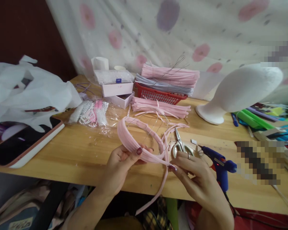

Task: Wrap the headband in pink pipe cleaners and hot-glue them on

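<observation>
While a phone [17, 143] rests on the counter [81, 159] at the left edge, bagged beads [91, 112] lie left of centre. The fingers of the left hand [121, 166] grasp a pink band [127, 138] at frame centre; scissors [180, 144] lie just beyond; the fingers of the right hand [196, 179] pinch the band's end. At right are a glue gun [221, 167] and, above it, a white head form [246, 91].

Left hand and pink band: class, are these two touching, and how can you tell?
Touching. The head view shows the left hand gripping the pink band, its thumb lying against the band with no visible gap.
</observation>
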{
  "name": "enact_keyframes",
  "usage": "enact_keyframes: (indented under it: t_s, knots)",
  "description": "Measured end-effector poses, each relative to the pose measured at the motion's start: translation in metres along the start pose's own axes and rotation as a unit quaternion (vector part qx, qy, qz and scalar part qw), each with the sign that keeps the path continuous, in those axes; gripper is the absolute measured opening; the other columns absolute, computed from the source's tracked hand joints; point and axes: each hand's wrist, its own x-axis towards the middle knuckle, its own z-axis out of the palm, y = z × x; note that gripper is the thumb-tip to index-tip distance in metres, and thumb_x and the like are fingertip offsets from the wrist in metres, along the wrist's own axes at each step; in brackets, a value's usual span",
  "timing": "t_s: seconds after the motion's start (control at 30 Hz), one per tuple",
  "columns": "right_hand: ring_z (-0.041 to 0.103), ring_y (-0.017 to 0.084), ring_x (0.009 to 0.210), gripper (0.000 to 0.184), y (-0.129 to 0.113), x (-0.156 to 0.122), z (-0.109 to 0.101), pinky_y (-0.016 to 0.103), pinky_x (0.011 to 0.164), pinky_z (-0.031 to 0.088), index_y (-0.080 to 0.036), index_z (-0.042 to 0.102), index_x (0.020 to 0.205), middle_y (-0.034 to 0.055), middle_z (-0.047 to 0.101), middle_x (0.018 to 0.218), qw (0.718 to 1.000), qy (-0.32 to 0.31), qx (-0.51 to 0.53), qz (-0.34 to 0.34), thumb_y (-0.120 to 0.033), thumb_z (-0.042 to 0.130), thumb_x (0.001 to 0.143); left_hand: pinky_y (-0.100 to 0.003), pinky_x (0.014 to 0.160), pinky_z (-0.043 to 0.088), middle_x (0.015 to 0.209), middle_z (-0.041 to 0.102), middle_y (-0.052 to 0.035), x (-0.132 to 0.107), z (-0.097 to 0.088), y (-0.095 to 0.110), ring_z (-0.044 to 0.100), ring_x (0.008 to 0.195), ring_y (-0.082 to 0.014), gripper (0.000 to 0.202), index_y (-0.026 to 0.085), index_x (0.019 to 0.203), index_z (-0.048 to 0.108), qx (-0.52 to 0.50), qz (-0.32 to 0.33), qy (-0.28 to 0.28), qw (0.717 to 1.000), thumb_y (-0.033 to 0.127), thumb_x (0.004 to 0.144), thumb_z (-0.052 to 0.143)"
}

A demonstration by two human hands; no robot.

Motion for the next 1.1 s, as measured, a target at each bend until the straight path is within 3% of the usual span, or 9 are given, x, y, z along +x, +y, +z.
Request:
enact_keyframes:
  t_s: [0.27, 0.47, 0.57, 0.67, 0.83, 1.1]
  knots:
    - [0.054, 0.011, 0.058, 0.025, -0.002, 0.009, -0.004, 0.021, 0.053, 0.04, -0.019, 0.066, 0.074, -0.0008, 0.057, 0.064, 1.0, 0.003, -0.017, -0.003, -0.026, 0.055, 0.096, -0.026, 0.068, 0.061, 0.076, 0.079, -0.008, 0.003, 0.001, 0.0, 0.075, 0.076, -0.0205, 0.025, 0.014, 0.078, 0.076, 0.001, 0.001, -0.003, 1.0, 0.029, 0.062, 0.089]
    - [0.054, 0.008, 0.055, 0.003, -0.005, 0.006, 0.009, 0.017, 0.048, 0.041, -0.022, 0.065, 0.092, -0.0042, 0.06, 0.066, 0.998, 0.049, 0.023, 0.033, -0.024, 0.064, 0.091, -0.019, 0.066, 0.058, 0.078, 0.079, -0.0062, 0.005, 0.0, -0.004, 0.074, 0.074, -0.0155, 0.02, 0.017, 0.078, 0.078, 0.003, -0.015, -0.026, 1.0, 0.03, 0.066, 0.087]
    - [0.057, 0.008, 0.055, 0.008, -0.009, 0.008, 0.02, 0.015, 0.049, 0.044, -0.023, 0.062, 0.099, -0.0049, 0.062, 0.067, 0.995, 0.07, 0.06, 0.031, -0.022, 0.063, 0.092, -0.018, 0.07, 0.059, 0.079, 0.08, -0.0055, 0.004, 0.003, -0.006, 0.074, 0.073, -0.0139, 0.019, 0.017, 0.08, 0.079, 0.001, -0.021, -0.045, 0.999, 0.03, 0.068, 0.086]
    - [0.059, 0.007, 0.058, 0.008, -0.012, 0.011, 0.027, 0.016, 0.051, 0.044, -0.023, 0.064, 0.095, -0.0035, 0.068, 0.074, 0.995, 0.089, 0.049, -0.006, -0.016, 0.063, 0.091, -0.018, 0.072, 0.059, 0.081, 0.08, -0.0041, 0.002, 0.005, -0.007, 0.074, 0.075, -0.0127, 0.016, 0.018, 0.081, 0.08, -0.009, -0.017, -0.056, 0.998, 0.028, 0.07, 0.085]
    - [0.051, 0.006, 0.051, 0.011, -0.01, 0.012, 0.026, 0.018, 0.048, 0.039, -0.022, 0.066, 0.089, -0.0052, 0.062, 0.067, 0.991, 0.127, 0.012, -0.027, -0.011, 0.066, 0.087, -0.018, 0.073, 0.059, 0.085, 0.08, -0.0026, 0.002, 0.005, -0.008, 0.074, 0.081, -0.0134, 0.017, 0.019, 0.079, 0.079, -0.003, 0.013, -0.052, 0.999, 0.019, 0.065, 0.088]
    - [0.052, 0.006, 0.057, 0.012, -0.012, 0.016, 0.023, 0.018, 0.05, 0.04, -0.019, 0.07, 0.09, -0.0025, 0.058, 0.071, 0.99, 0.129, 0.027, -0.049, -0.008, 0.066, 0.087, -0.018, 0.071, 0.059, 0.078, 0.079, -0.0007, 0.002, 0.005, -0.008, 0.073, 0.076, -0.0118, 0.018, 0.019, 0.078, 0.078, -0.007, 0.006, -0.048, 0.999, 0.022, 0.063, 0.089]
